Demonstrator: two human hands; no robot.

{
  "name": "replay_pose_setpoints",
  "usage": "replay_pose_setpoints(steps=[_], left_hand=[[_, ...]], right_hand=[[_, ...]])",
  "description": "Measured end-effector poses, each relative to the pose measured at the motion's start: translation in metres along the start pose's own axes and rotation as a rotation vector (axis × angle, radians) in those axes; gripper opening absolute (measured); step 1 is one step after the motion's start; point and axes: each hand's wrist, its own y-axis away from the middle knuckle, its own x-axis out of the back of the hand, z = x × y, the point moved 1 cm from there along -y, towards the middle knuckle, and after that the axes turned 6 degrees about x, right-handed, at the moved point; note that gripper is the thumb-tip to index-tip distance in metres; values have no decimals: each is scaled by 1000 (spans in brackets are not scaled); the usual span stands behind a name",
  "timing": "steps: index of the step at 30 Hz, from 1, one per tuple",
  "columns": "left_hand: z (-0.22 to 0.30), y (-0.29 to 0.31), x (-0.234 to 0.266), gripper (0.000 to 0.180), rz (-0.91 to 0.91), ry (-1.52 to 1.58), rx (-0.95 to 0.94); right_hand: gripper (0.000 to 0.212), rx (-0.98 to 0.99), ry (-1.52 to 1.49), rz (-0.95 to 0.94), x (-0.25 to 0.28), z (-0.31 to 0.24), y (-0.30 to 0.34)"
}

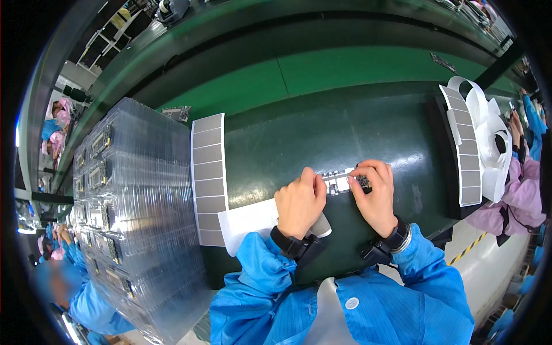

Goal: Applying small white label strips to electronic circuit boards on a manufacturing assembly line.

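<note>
A small circuit board (339,185) with white and silver parts lies on the dark green bench, between my hands. Across its upper part runs a thin grey strip (338,177), stretched between my fingertips. My left hand (300,201) is closed at the strip's left end, its fingers curled and partly hiding the board. At the other end my right hand (375,192) pinches with thumb and forefinger, over the board's right side. Beneath my left wrist lie a white backing sheet (248,221) and a grey-and-white piece (321,226), partly covered by the hand.
A tall stack of clear plastic trays (155,213) holding circuit boards stands at left. Beside it lies a sheet of grey labels (208,178). Another label sheet (467,149) and curled white backing strips (491,132) lie at right. More boards (177,113) rest behind. Co-workers sit on both sides.
</note>
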Motion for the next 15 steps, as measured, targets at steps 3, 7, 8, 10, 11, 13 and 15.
replay_pose_setpoints(steps=[3, 7, 8, 10, 11, 13, 15], left_hand=[[0, 0, -1, 19, -3, 0, 7], [-1, 0, 0, 19, -11, -1, 15], [-1, 0, 0, 18, -10, 0, 12], [-1, 0, 0, 18, -11, 2, 10], [-2, 0, 0, 18, -14, 3, 14], [-1, 0, -1, 18, -20, 5, 18], [-1, 1, -1, 18, -9, 0, 15]], right_hand=[[12, -44, -36, -18, -4, 6, -4], [10, -70, -72, -57, -4, 9, -7], [10, -70, -72, -59, -4, 8, -8], [10, -75, -76, -65, -3, 7, -9], [10, -75, -75, -67, -2, 7, -9], [9, -103, -74, -82, -2, 7, -9], [9, -108, -65, -82, -2, 6, -9]])
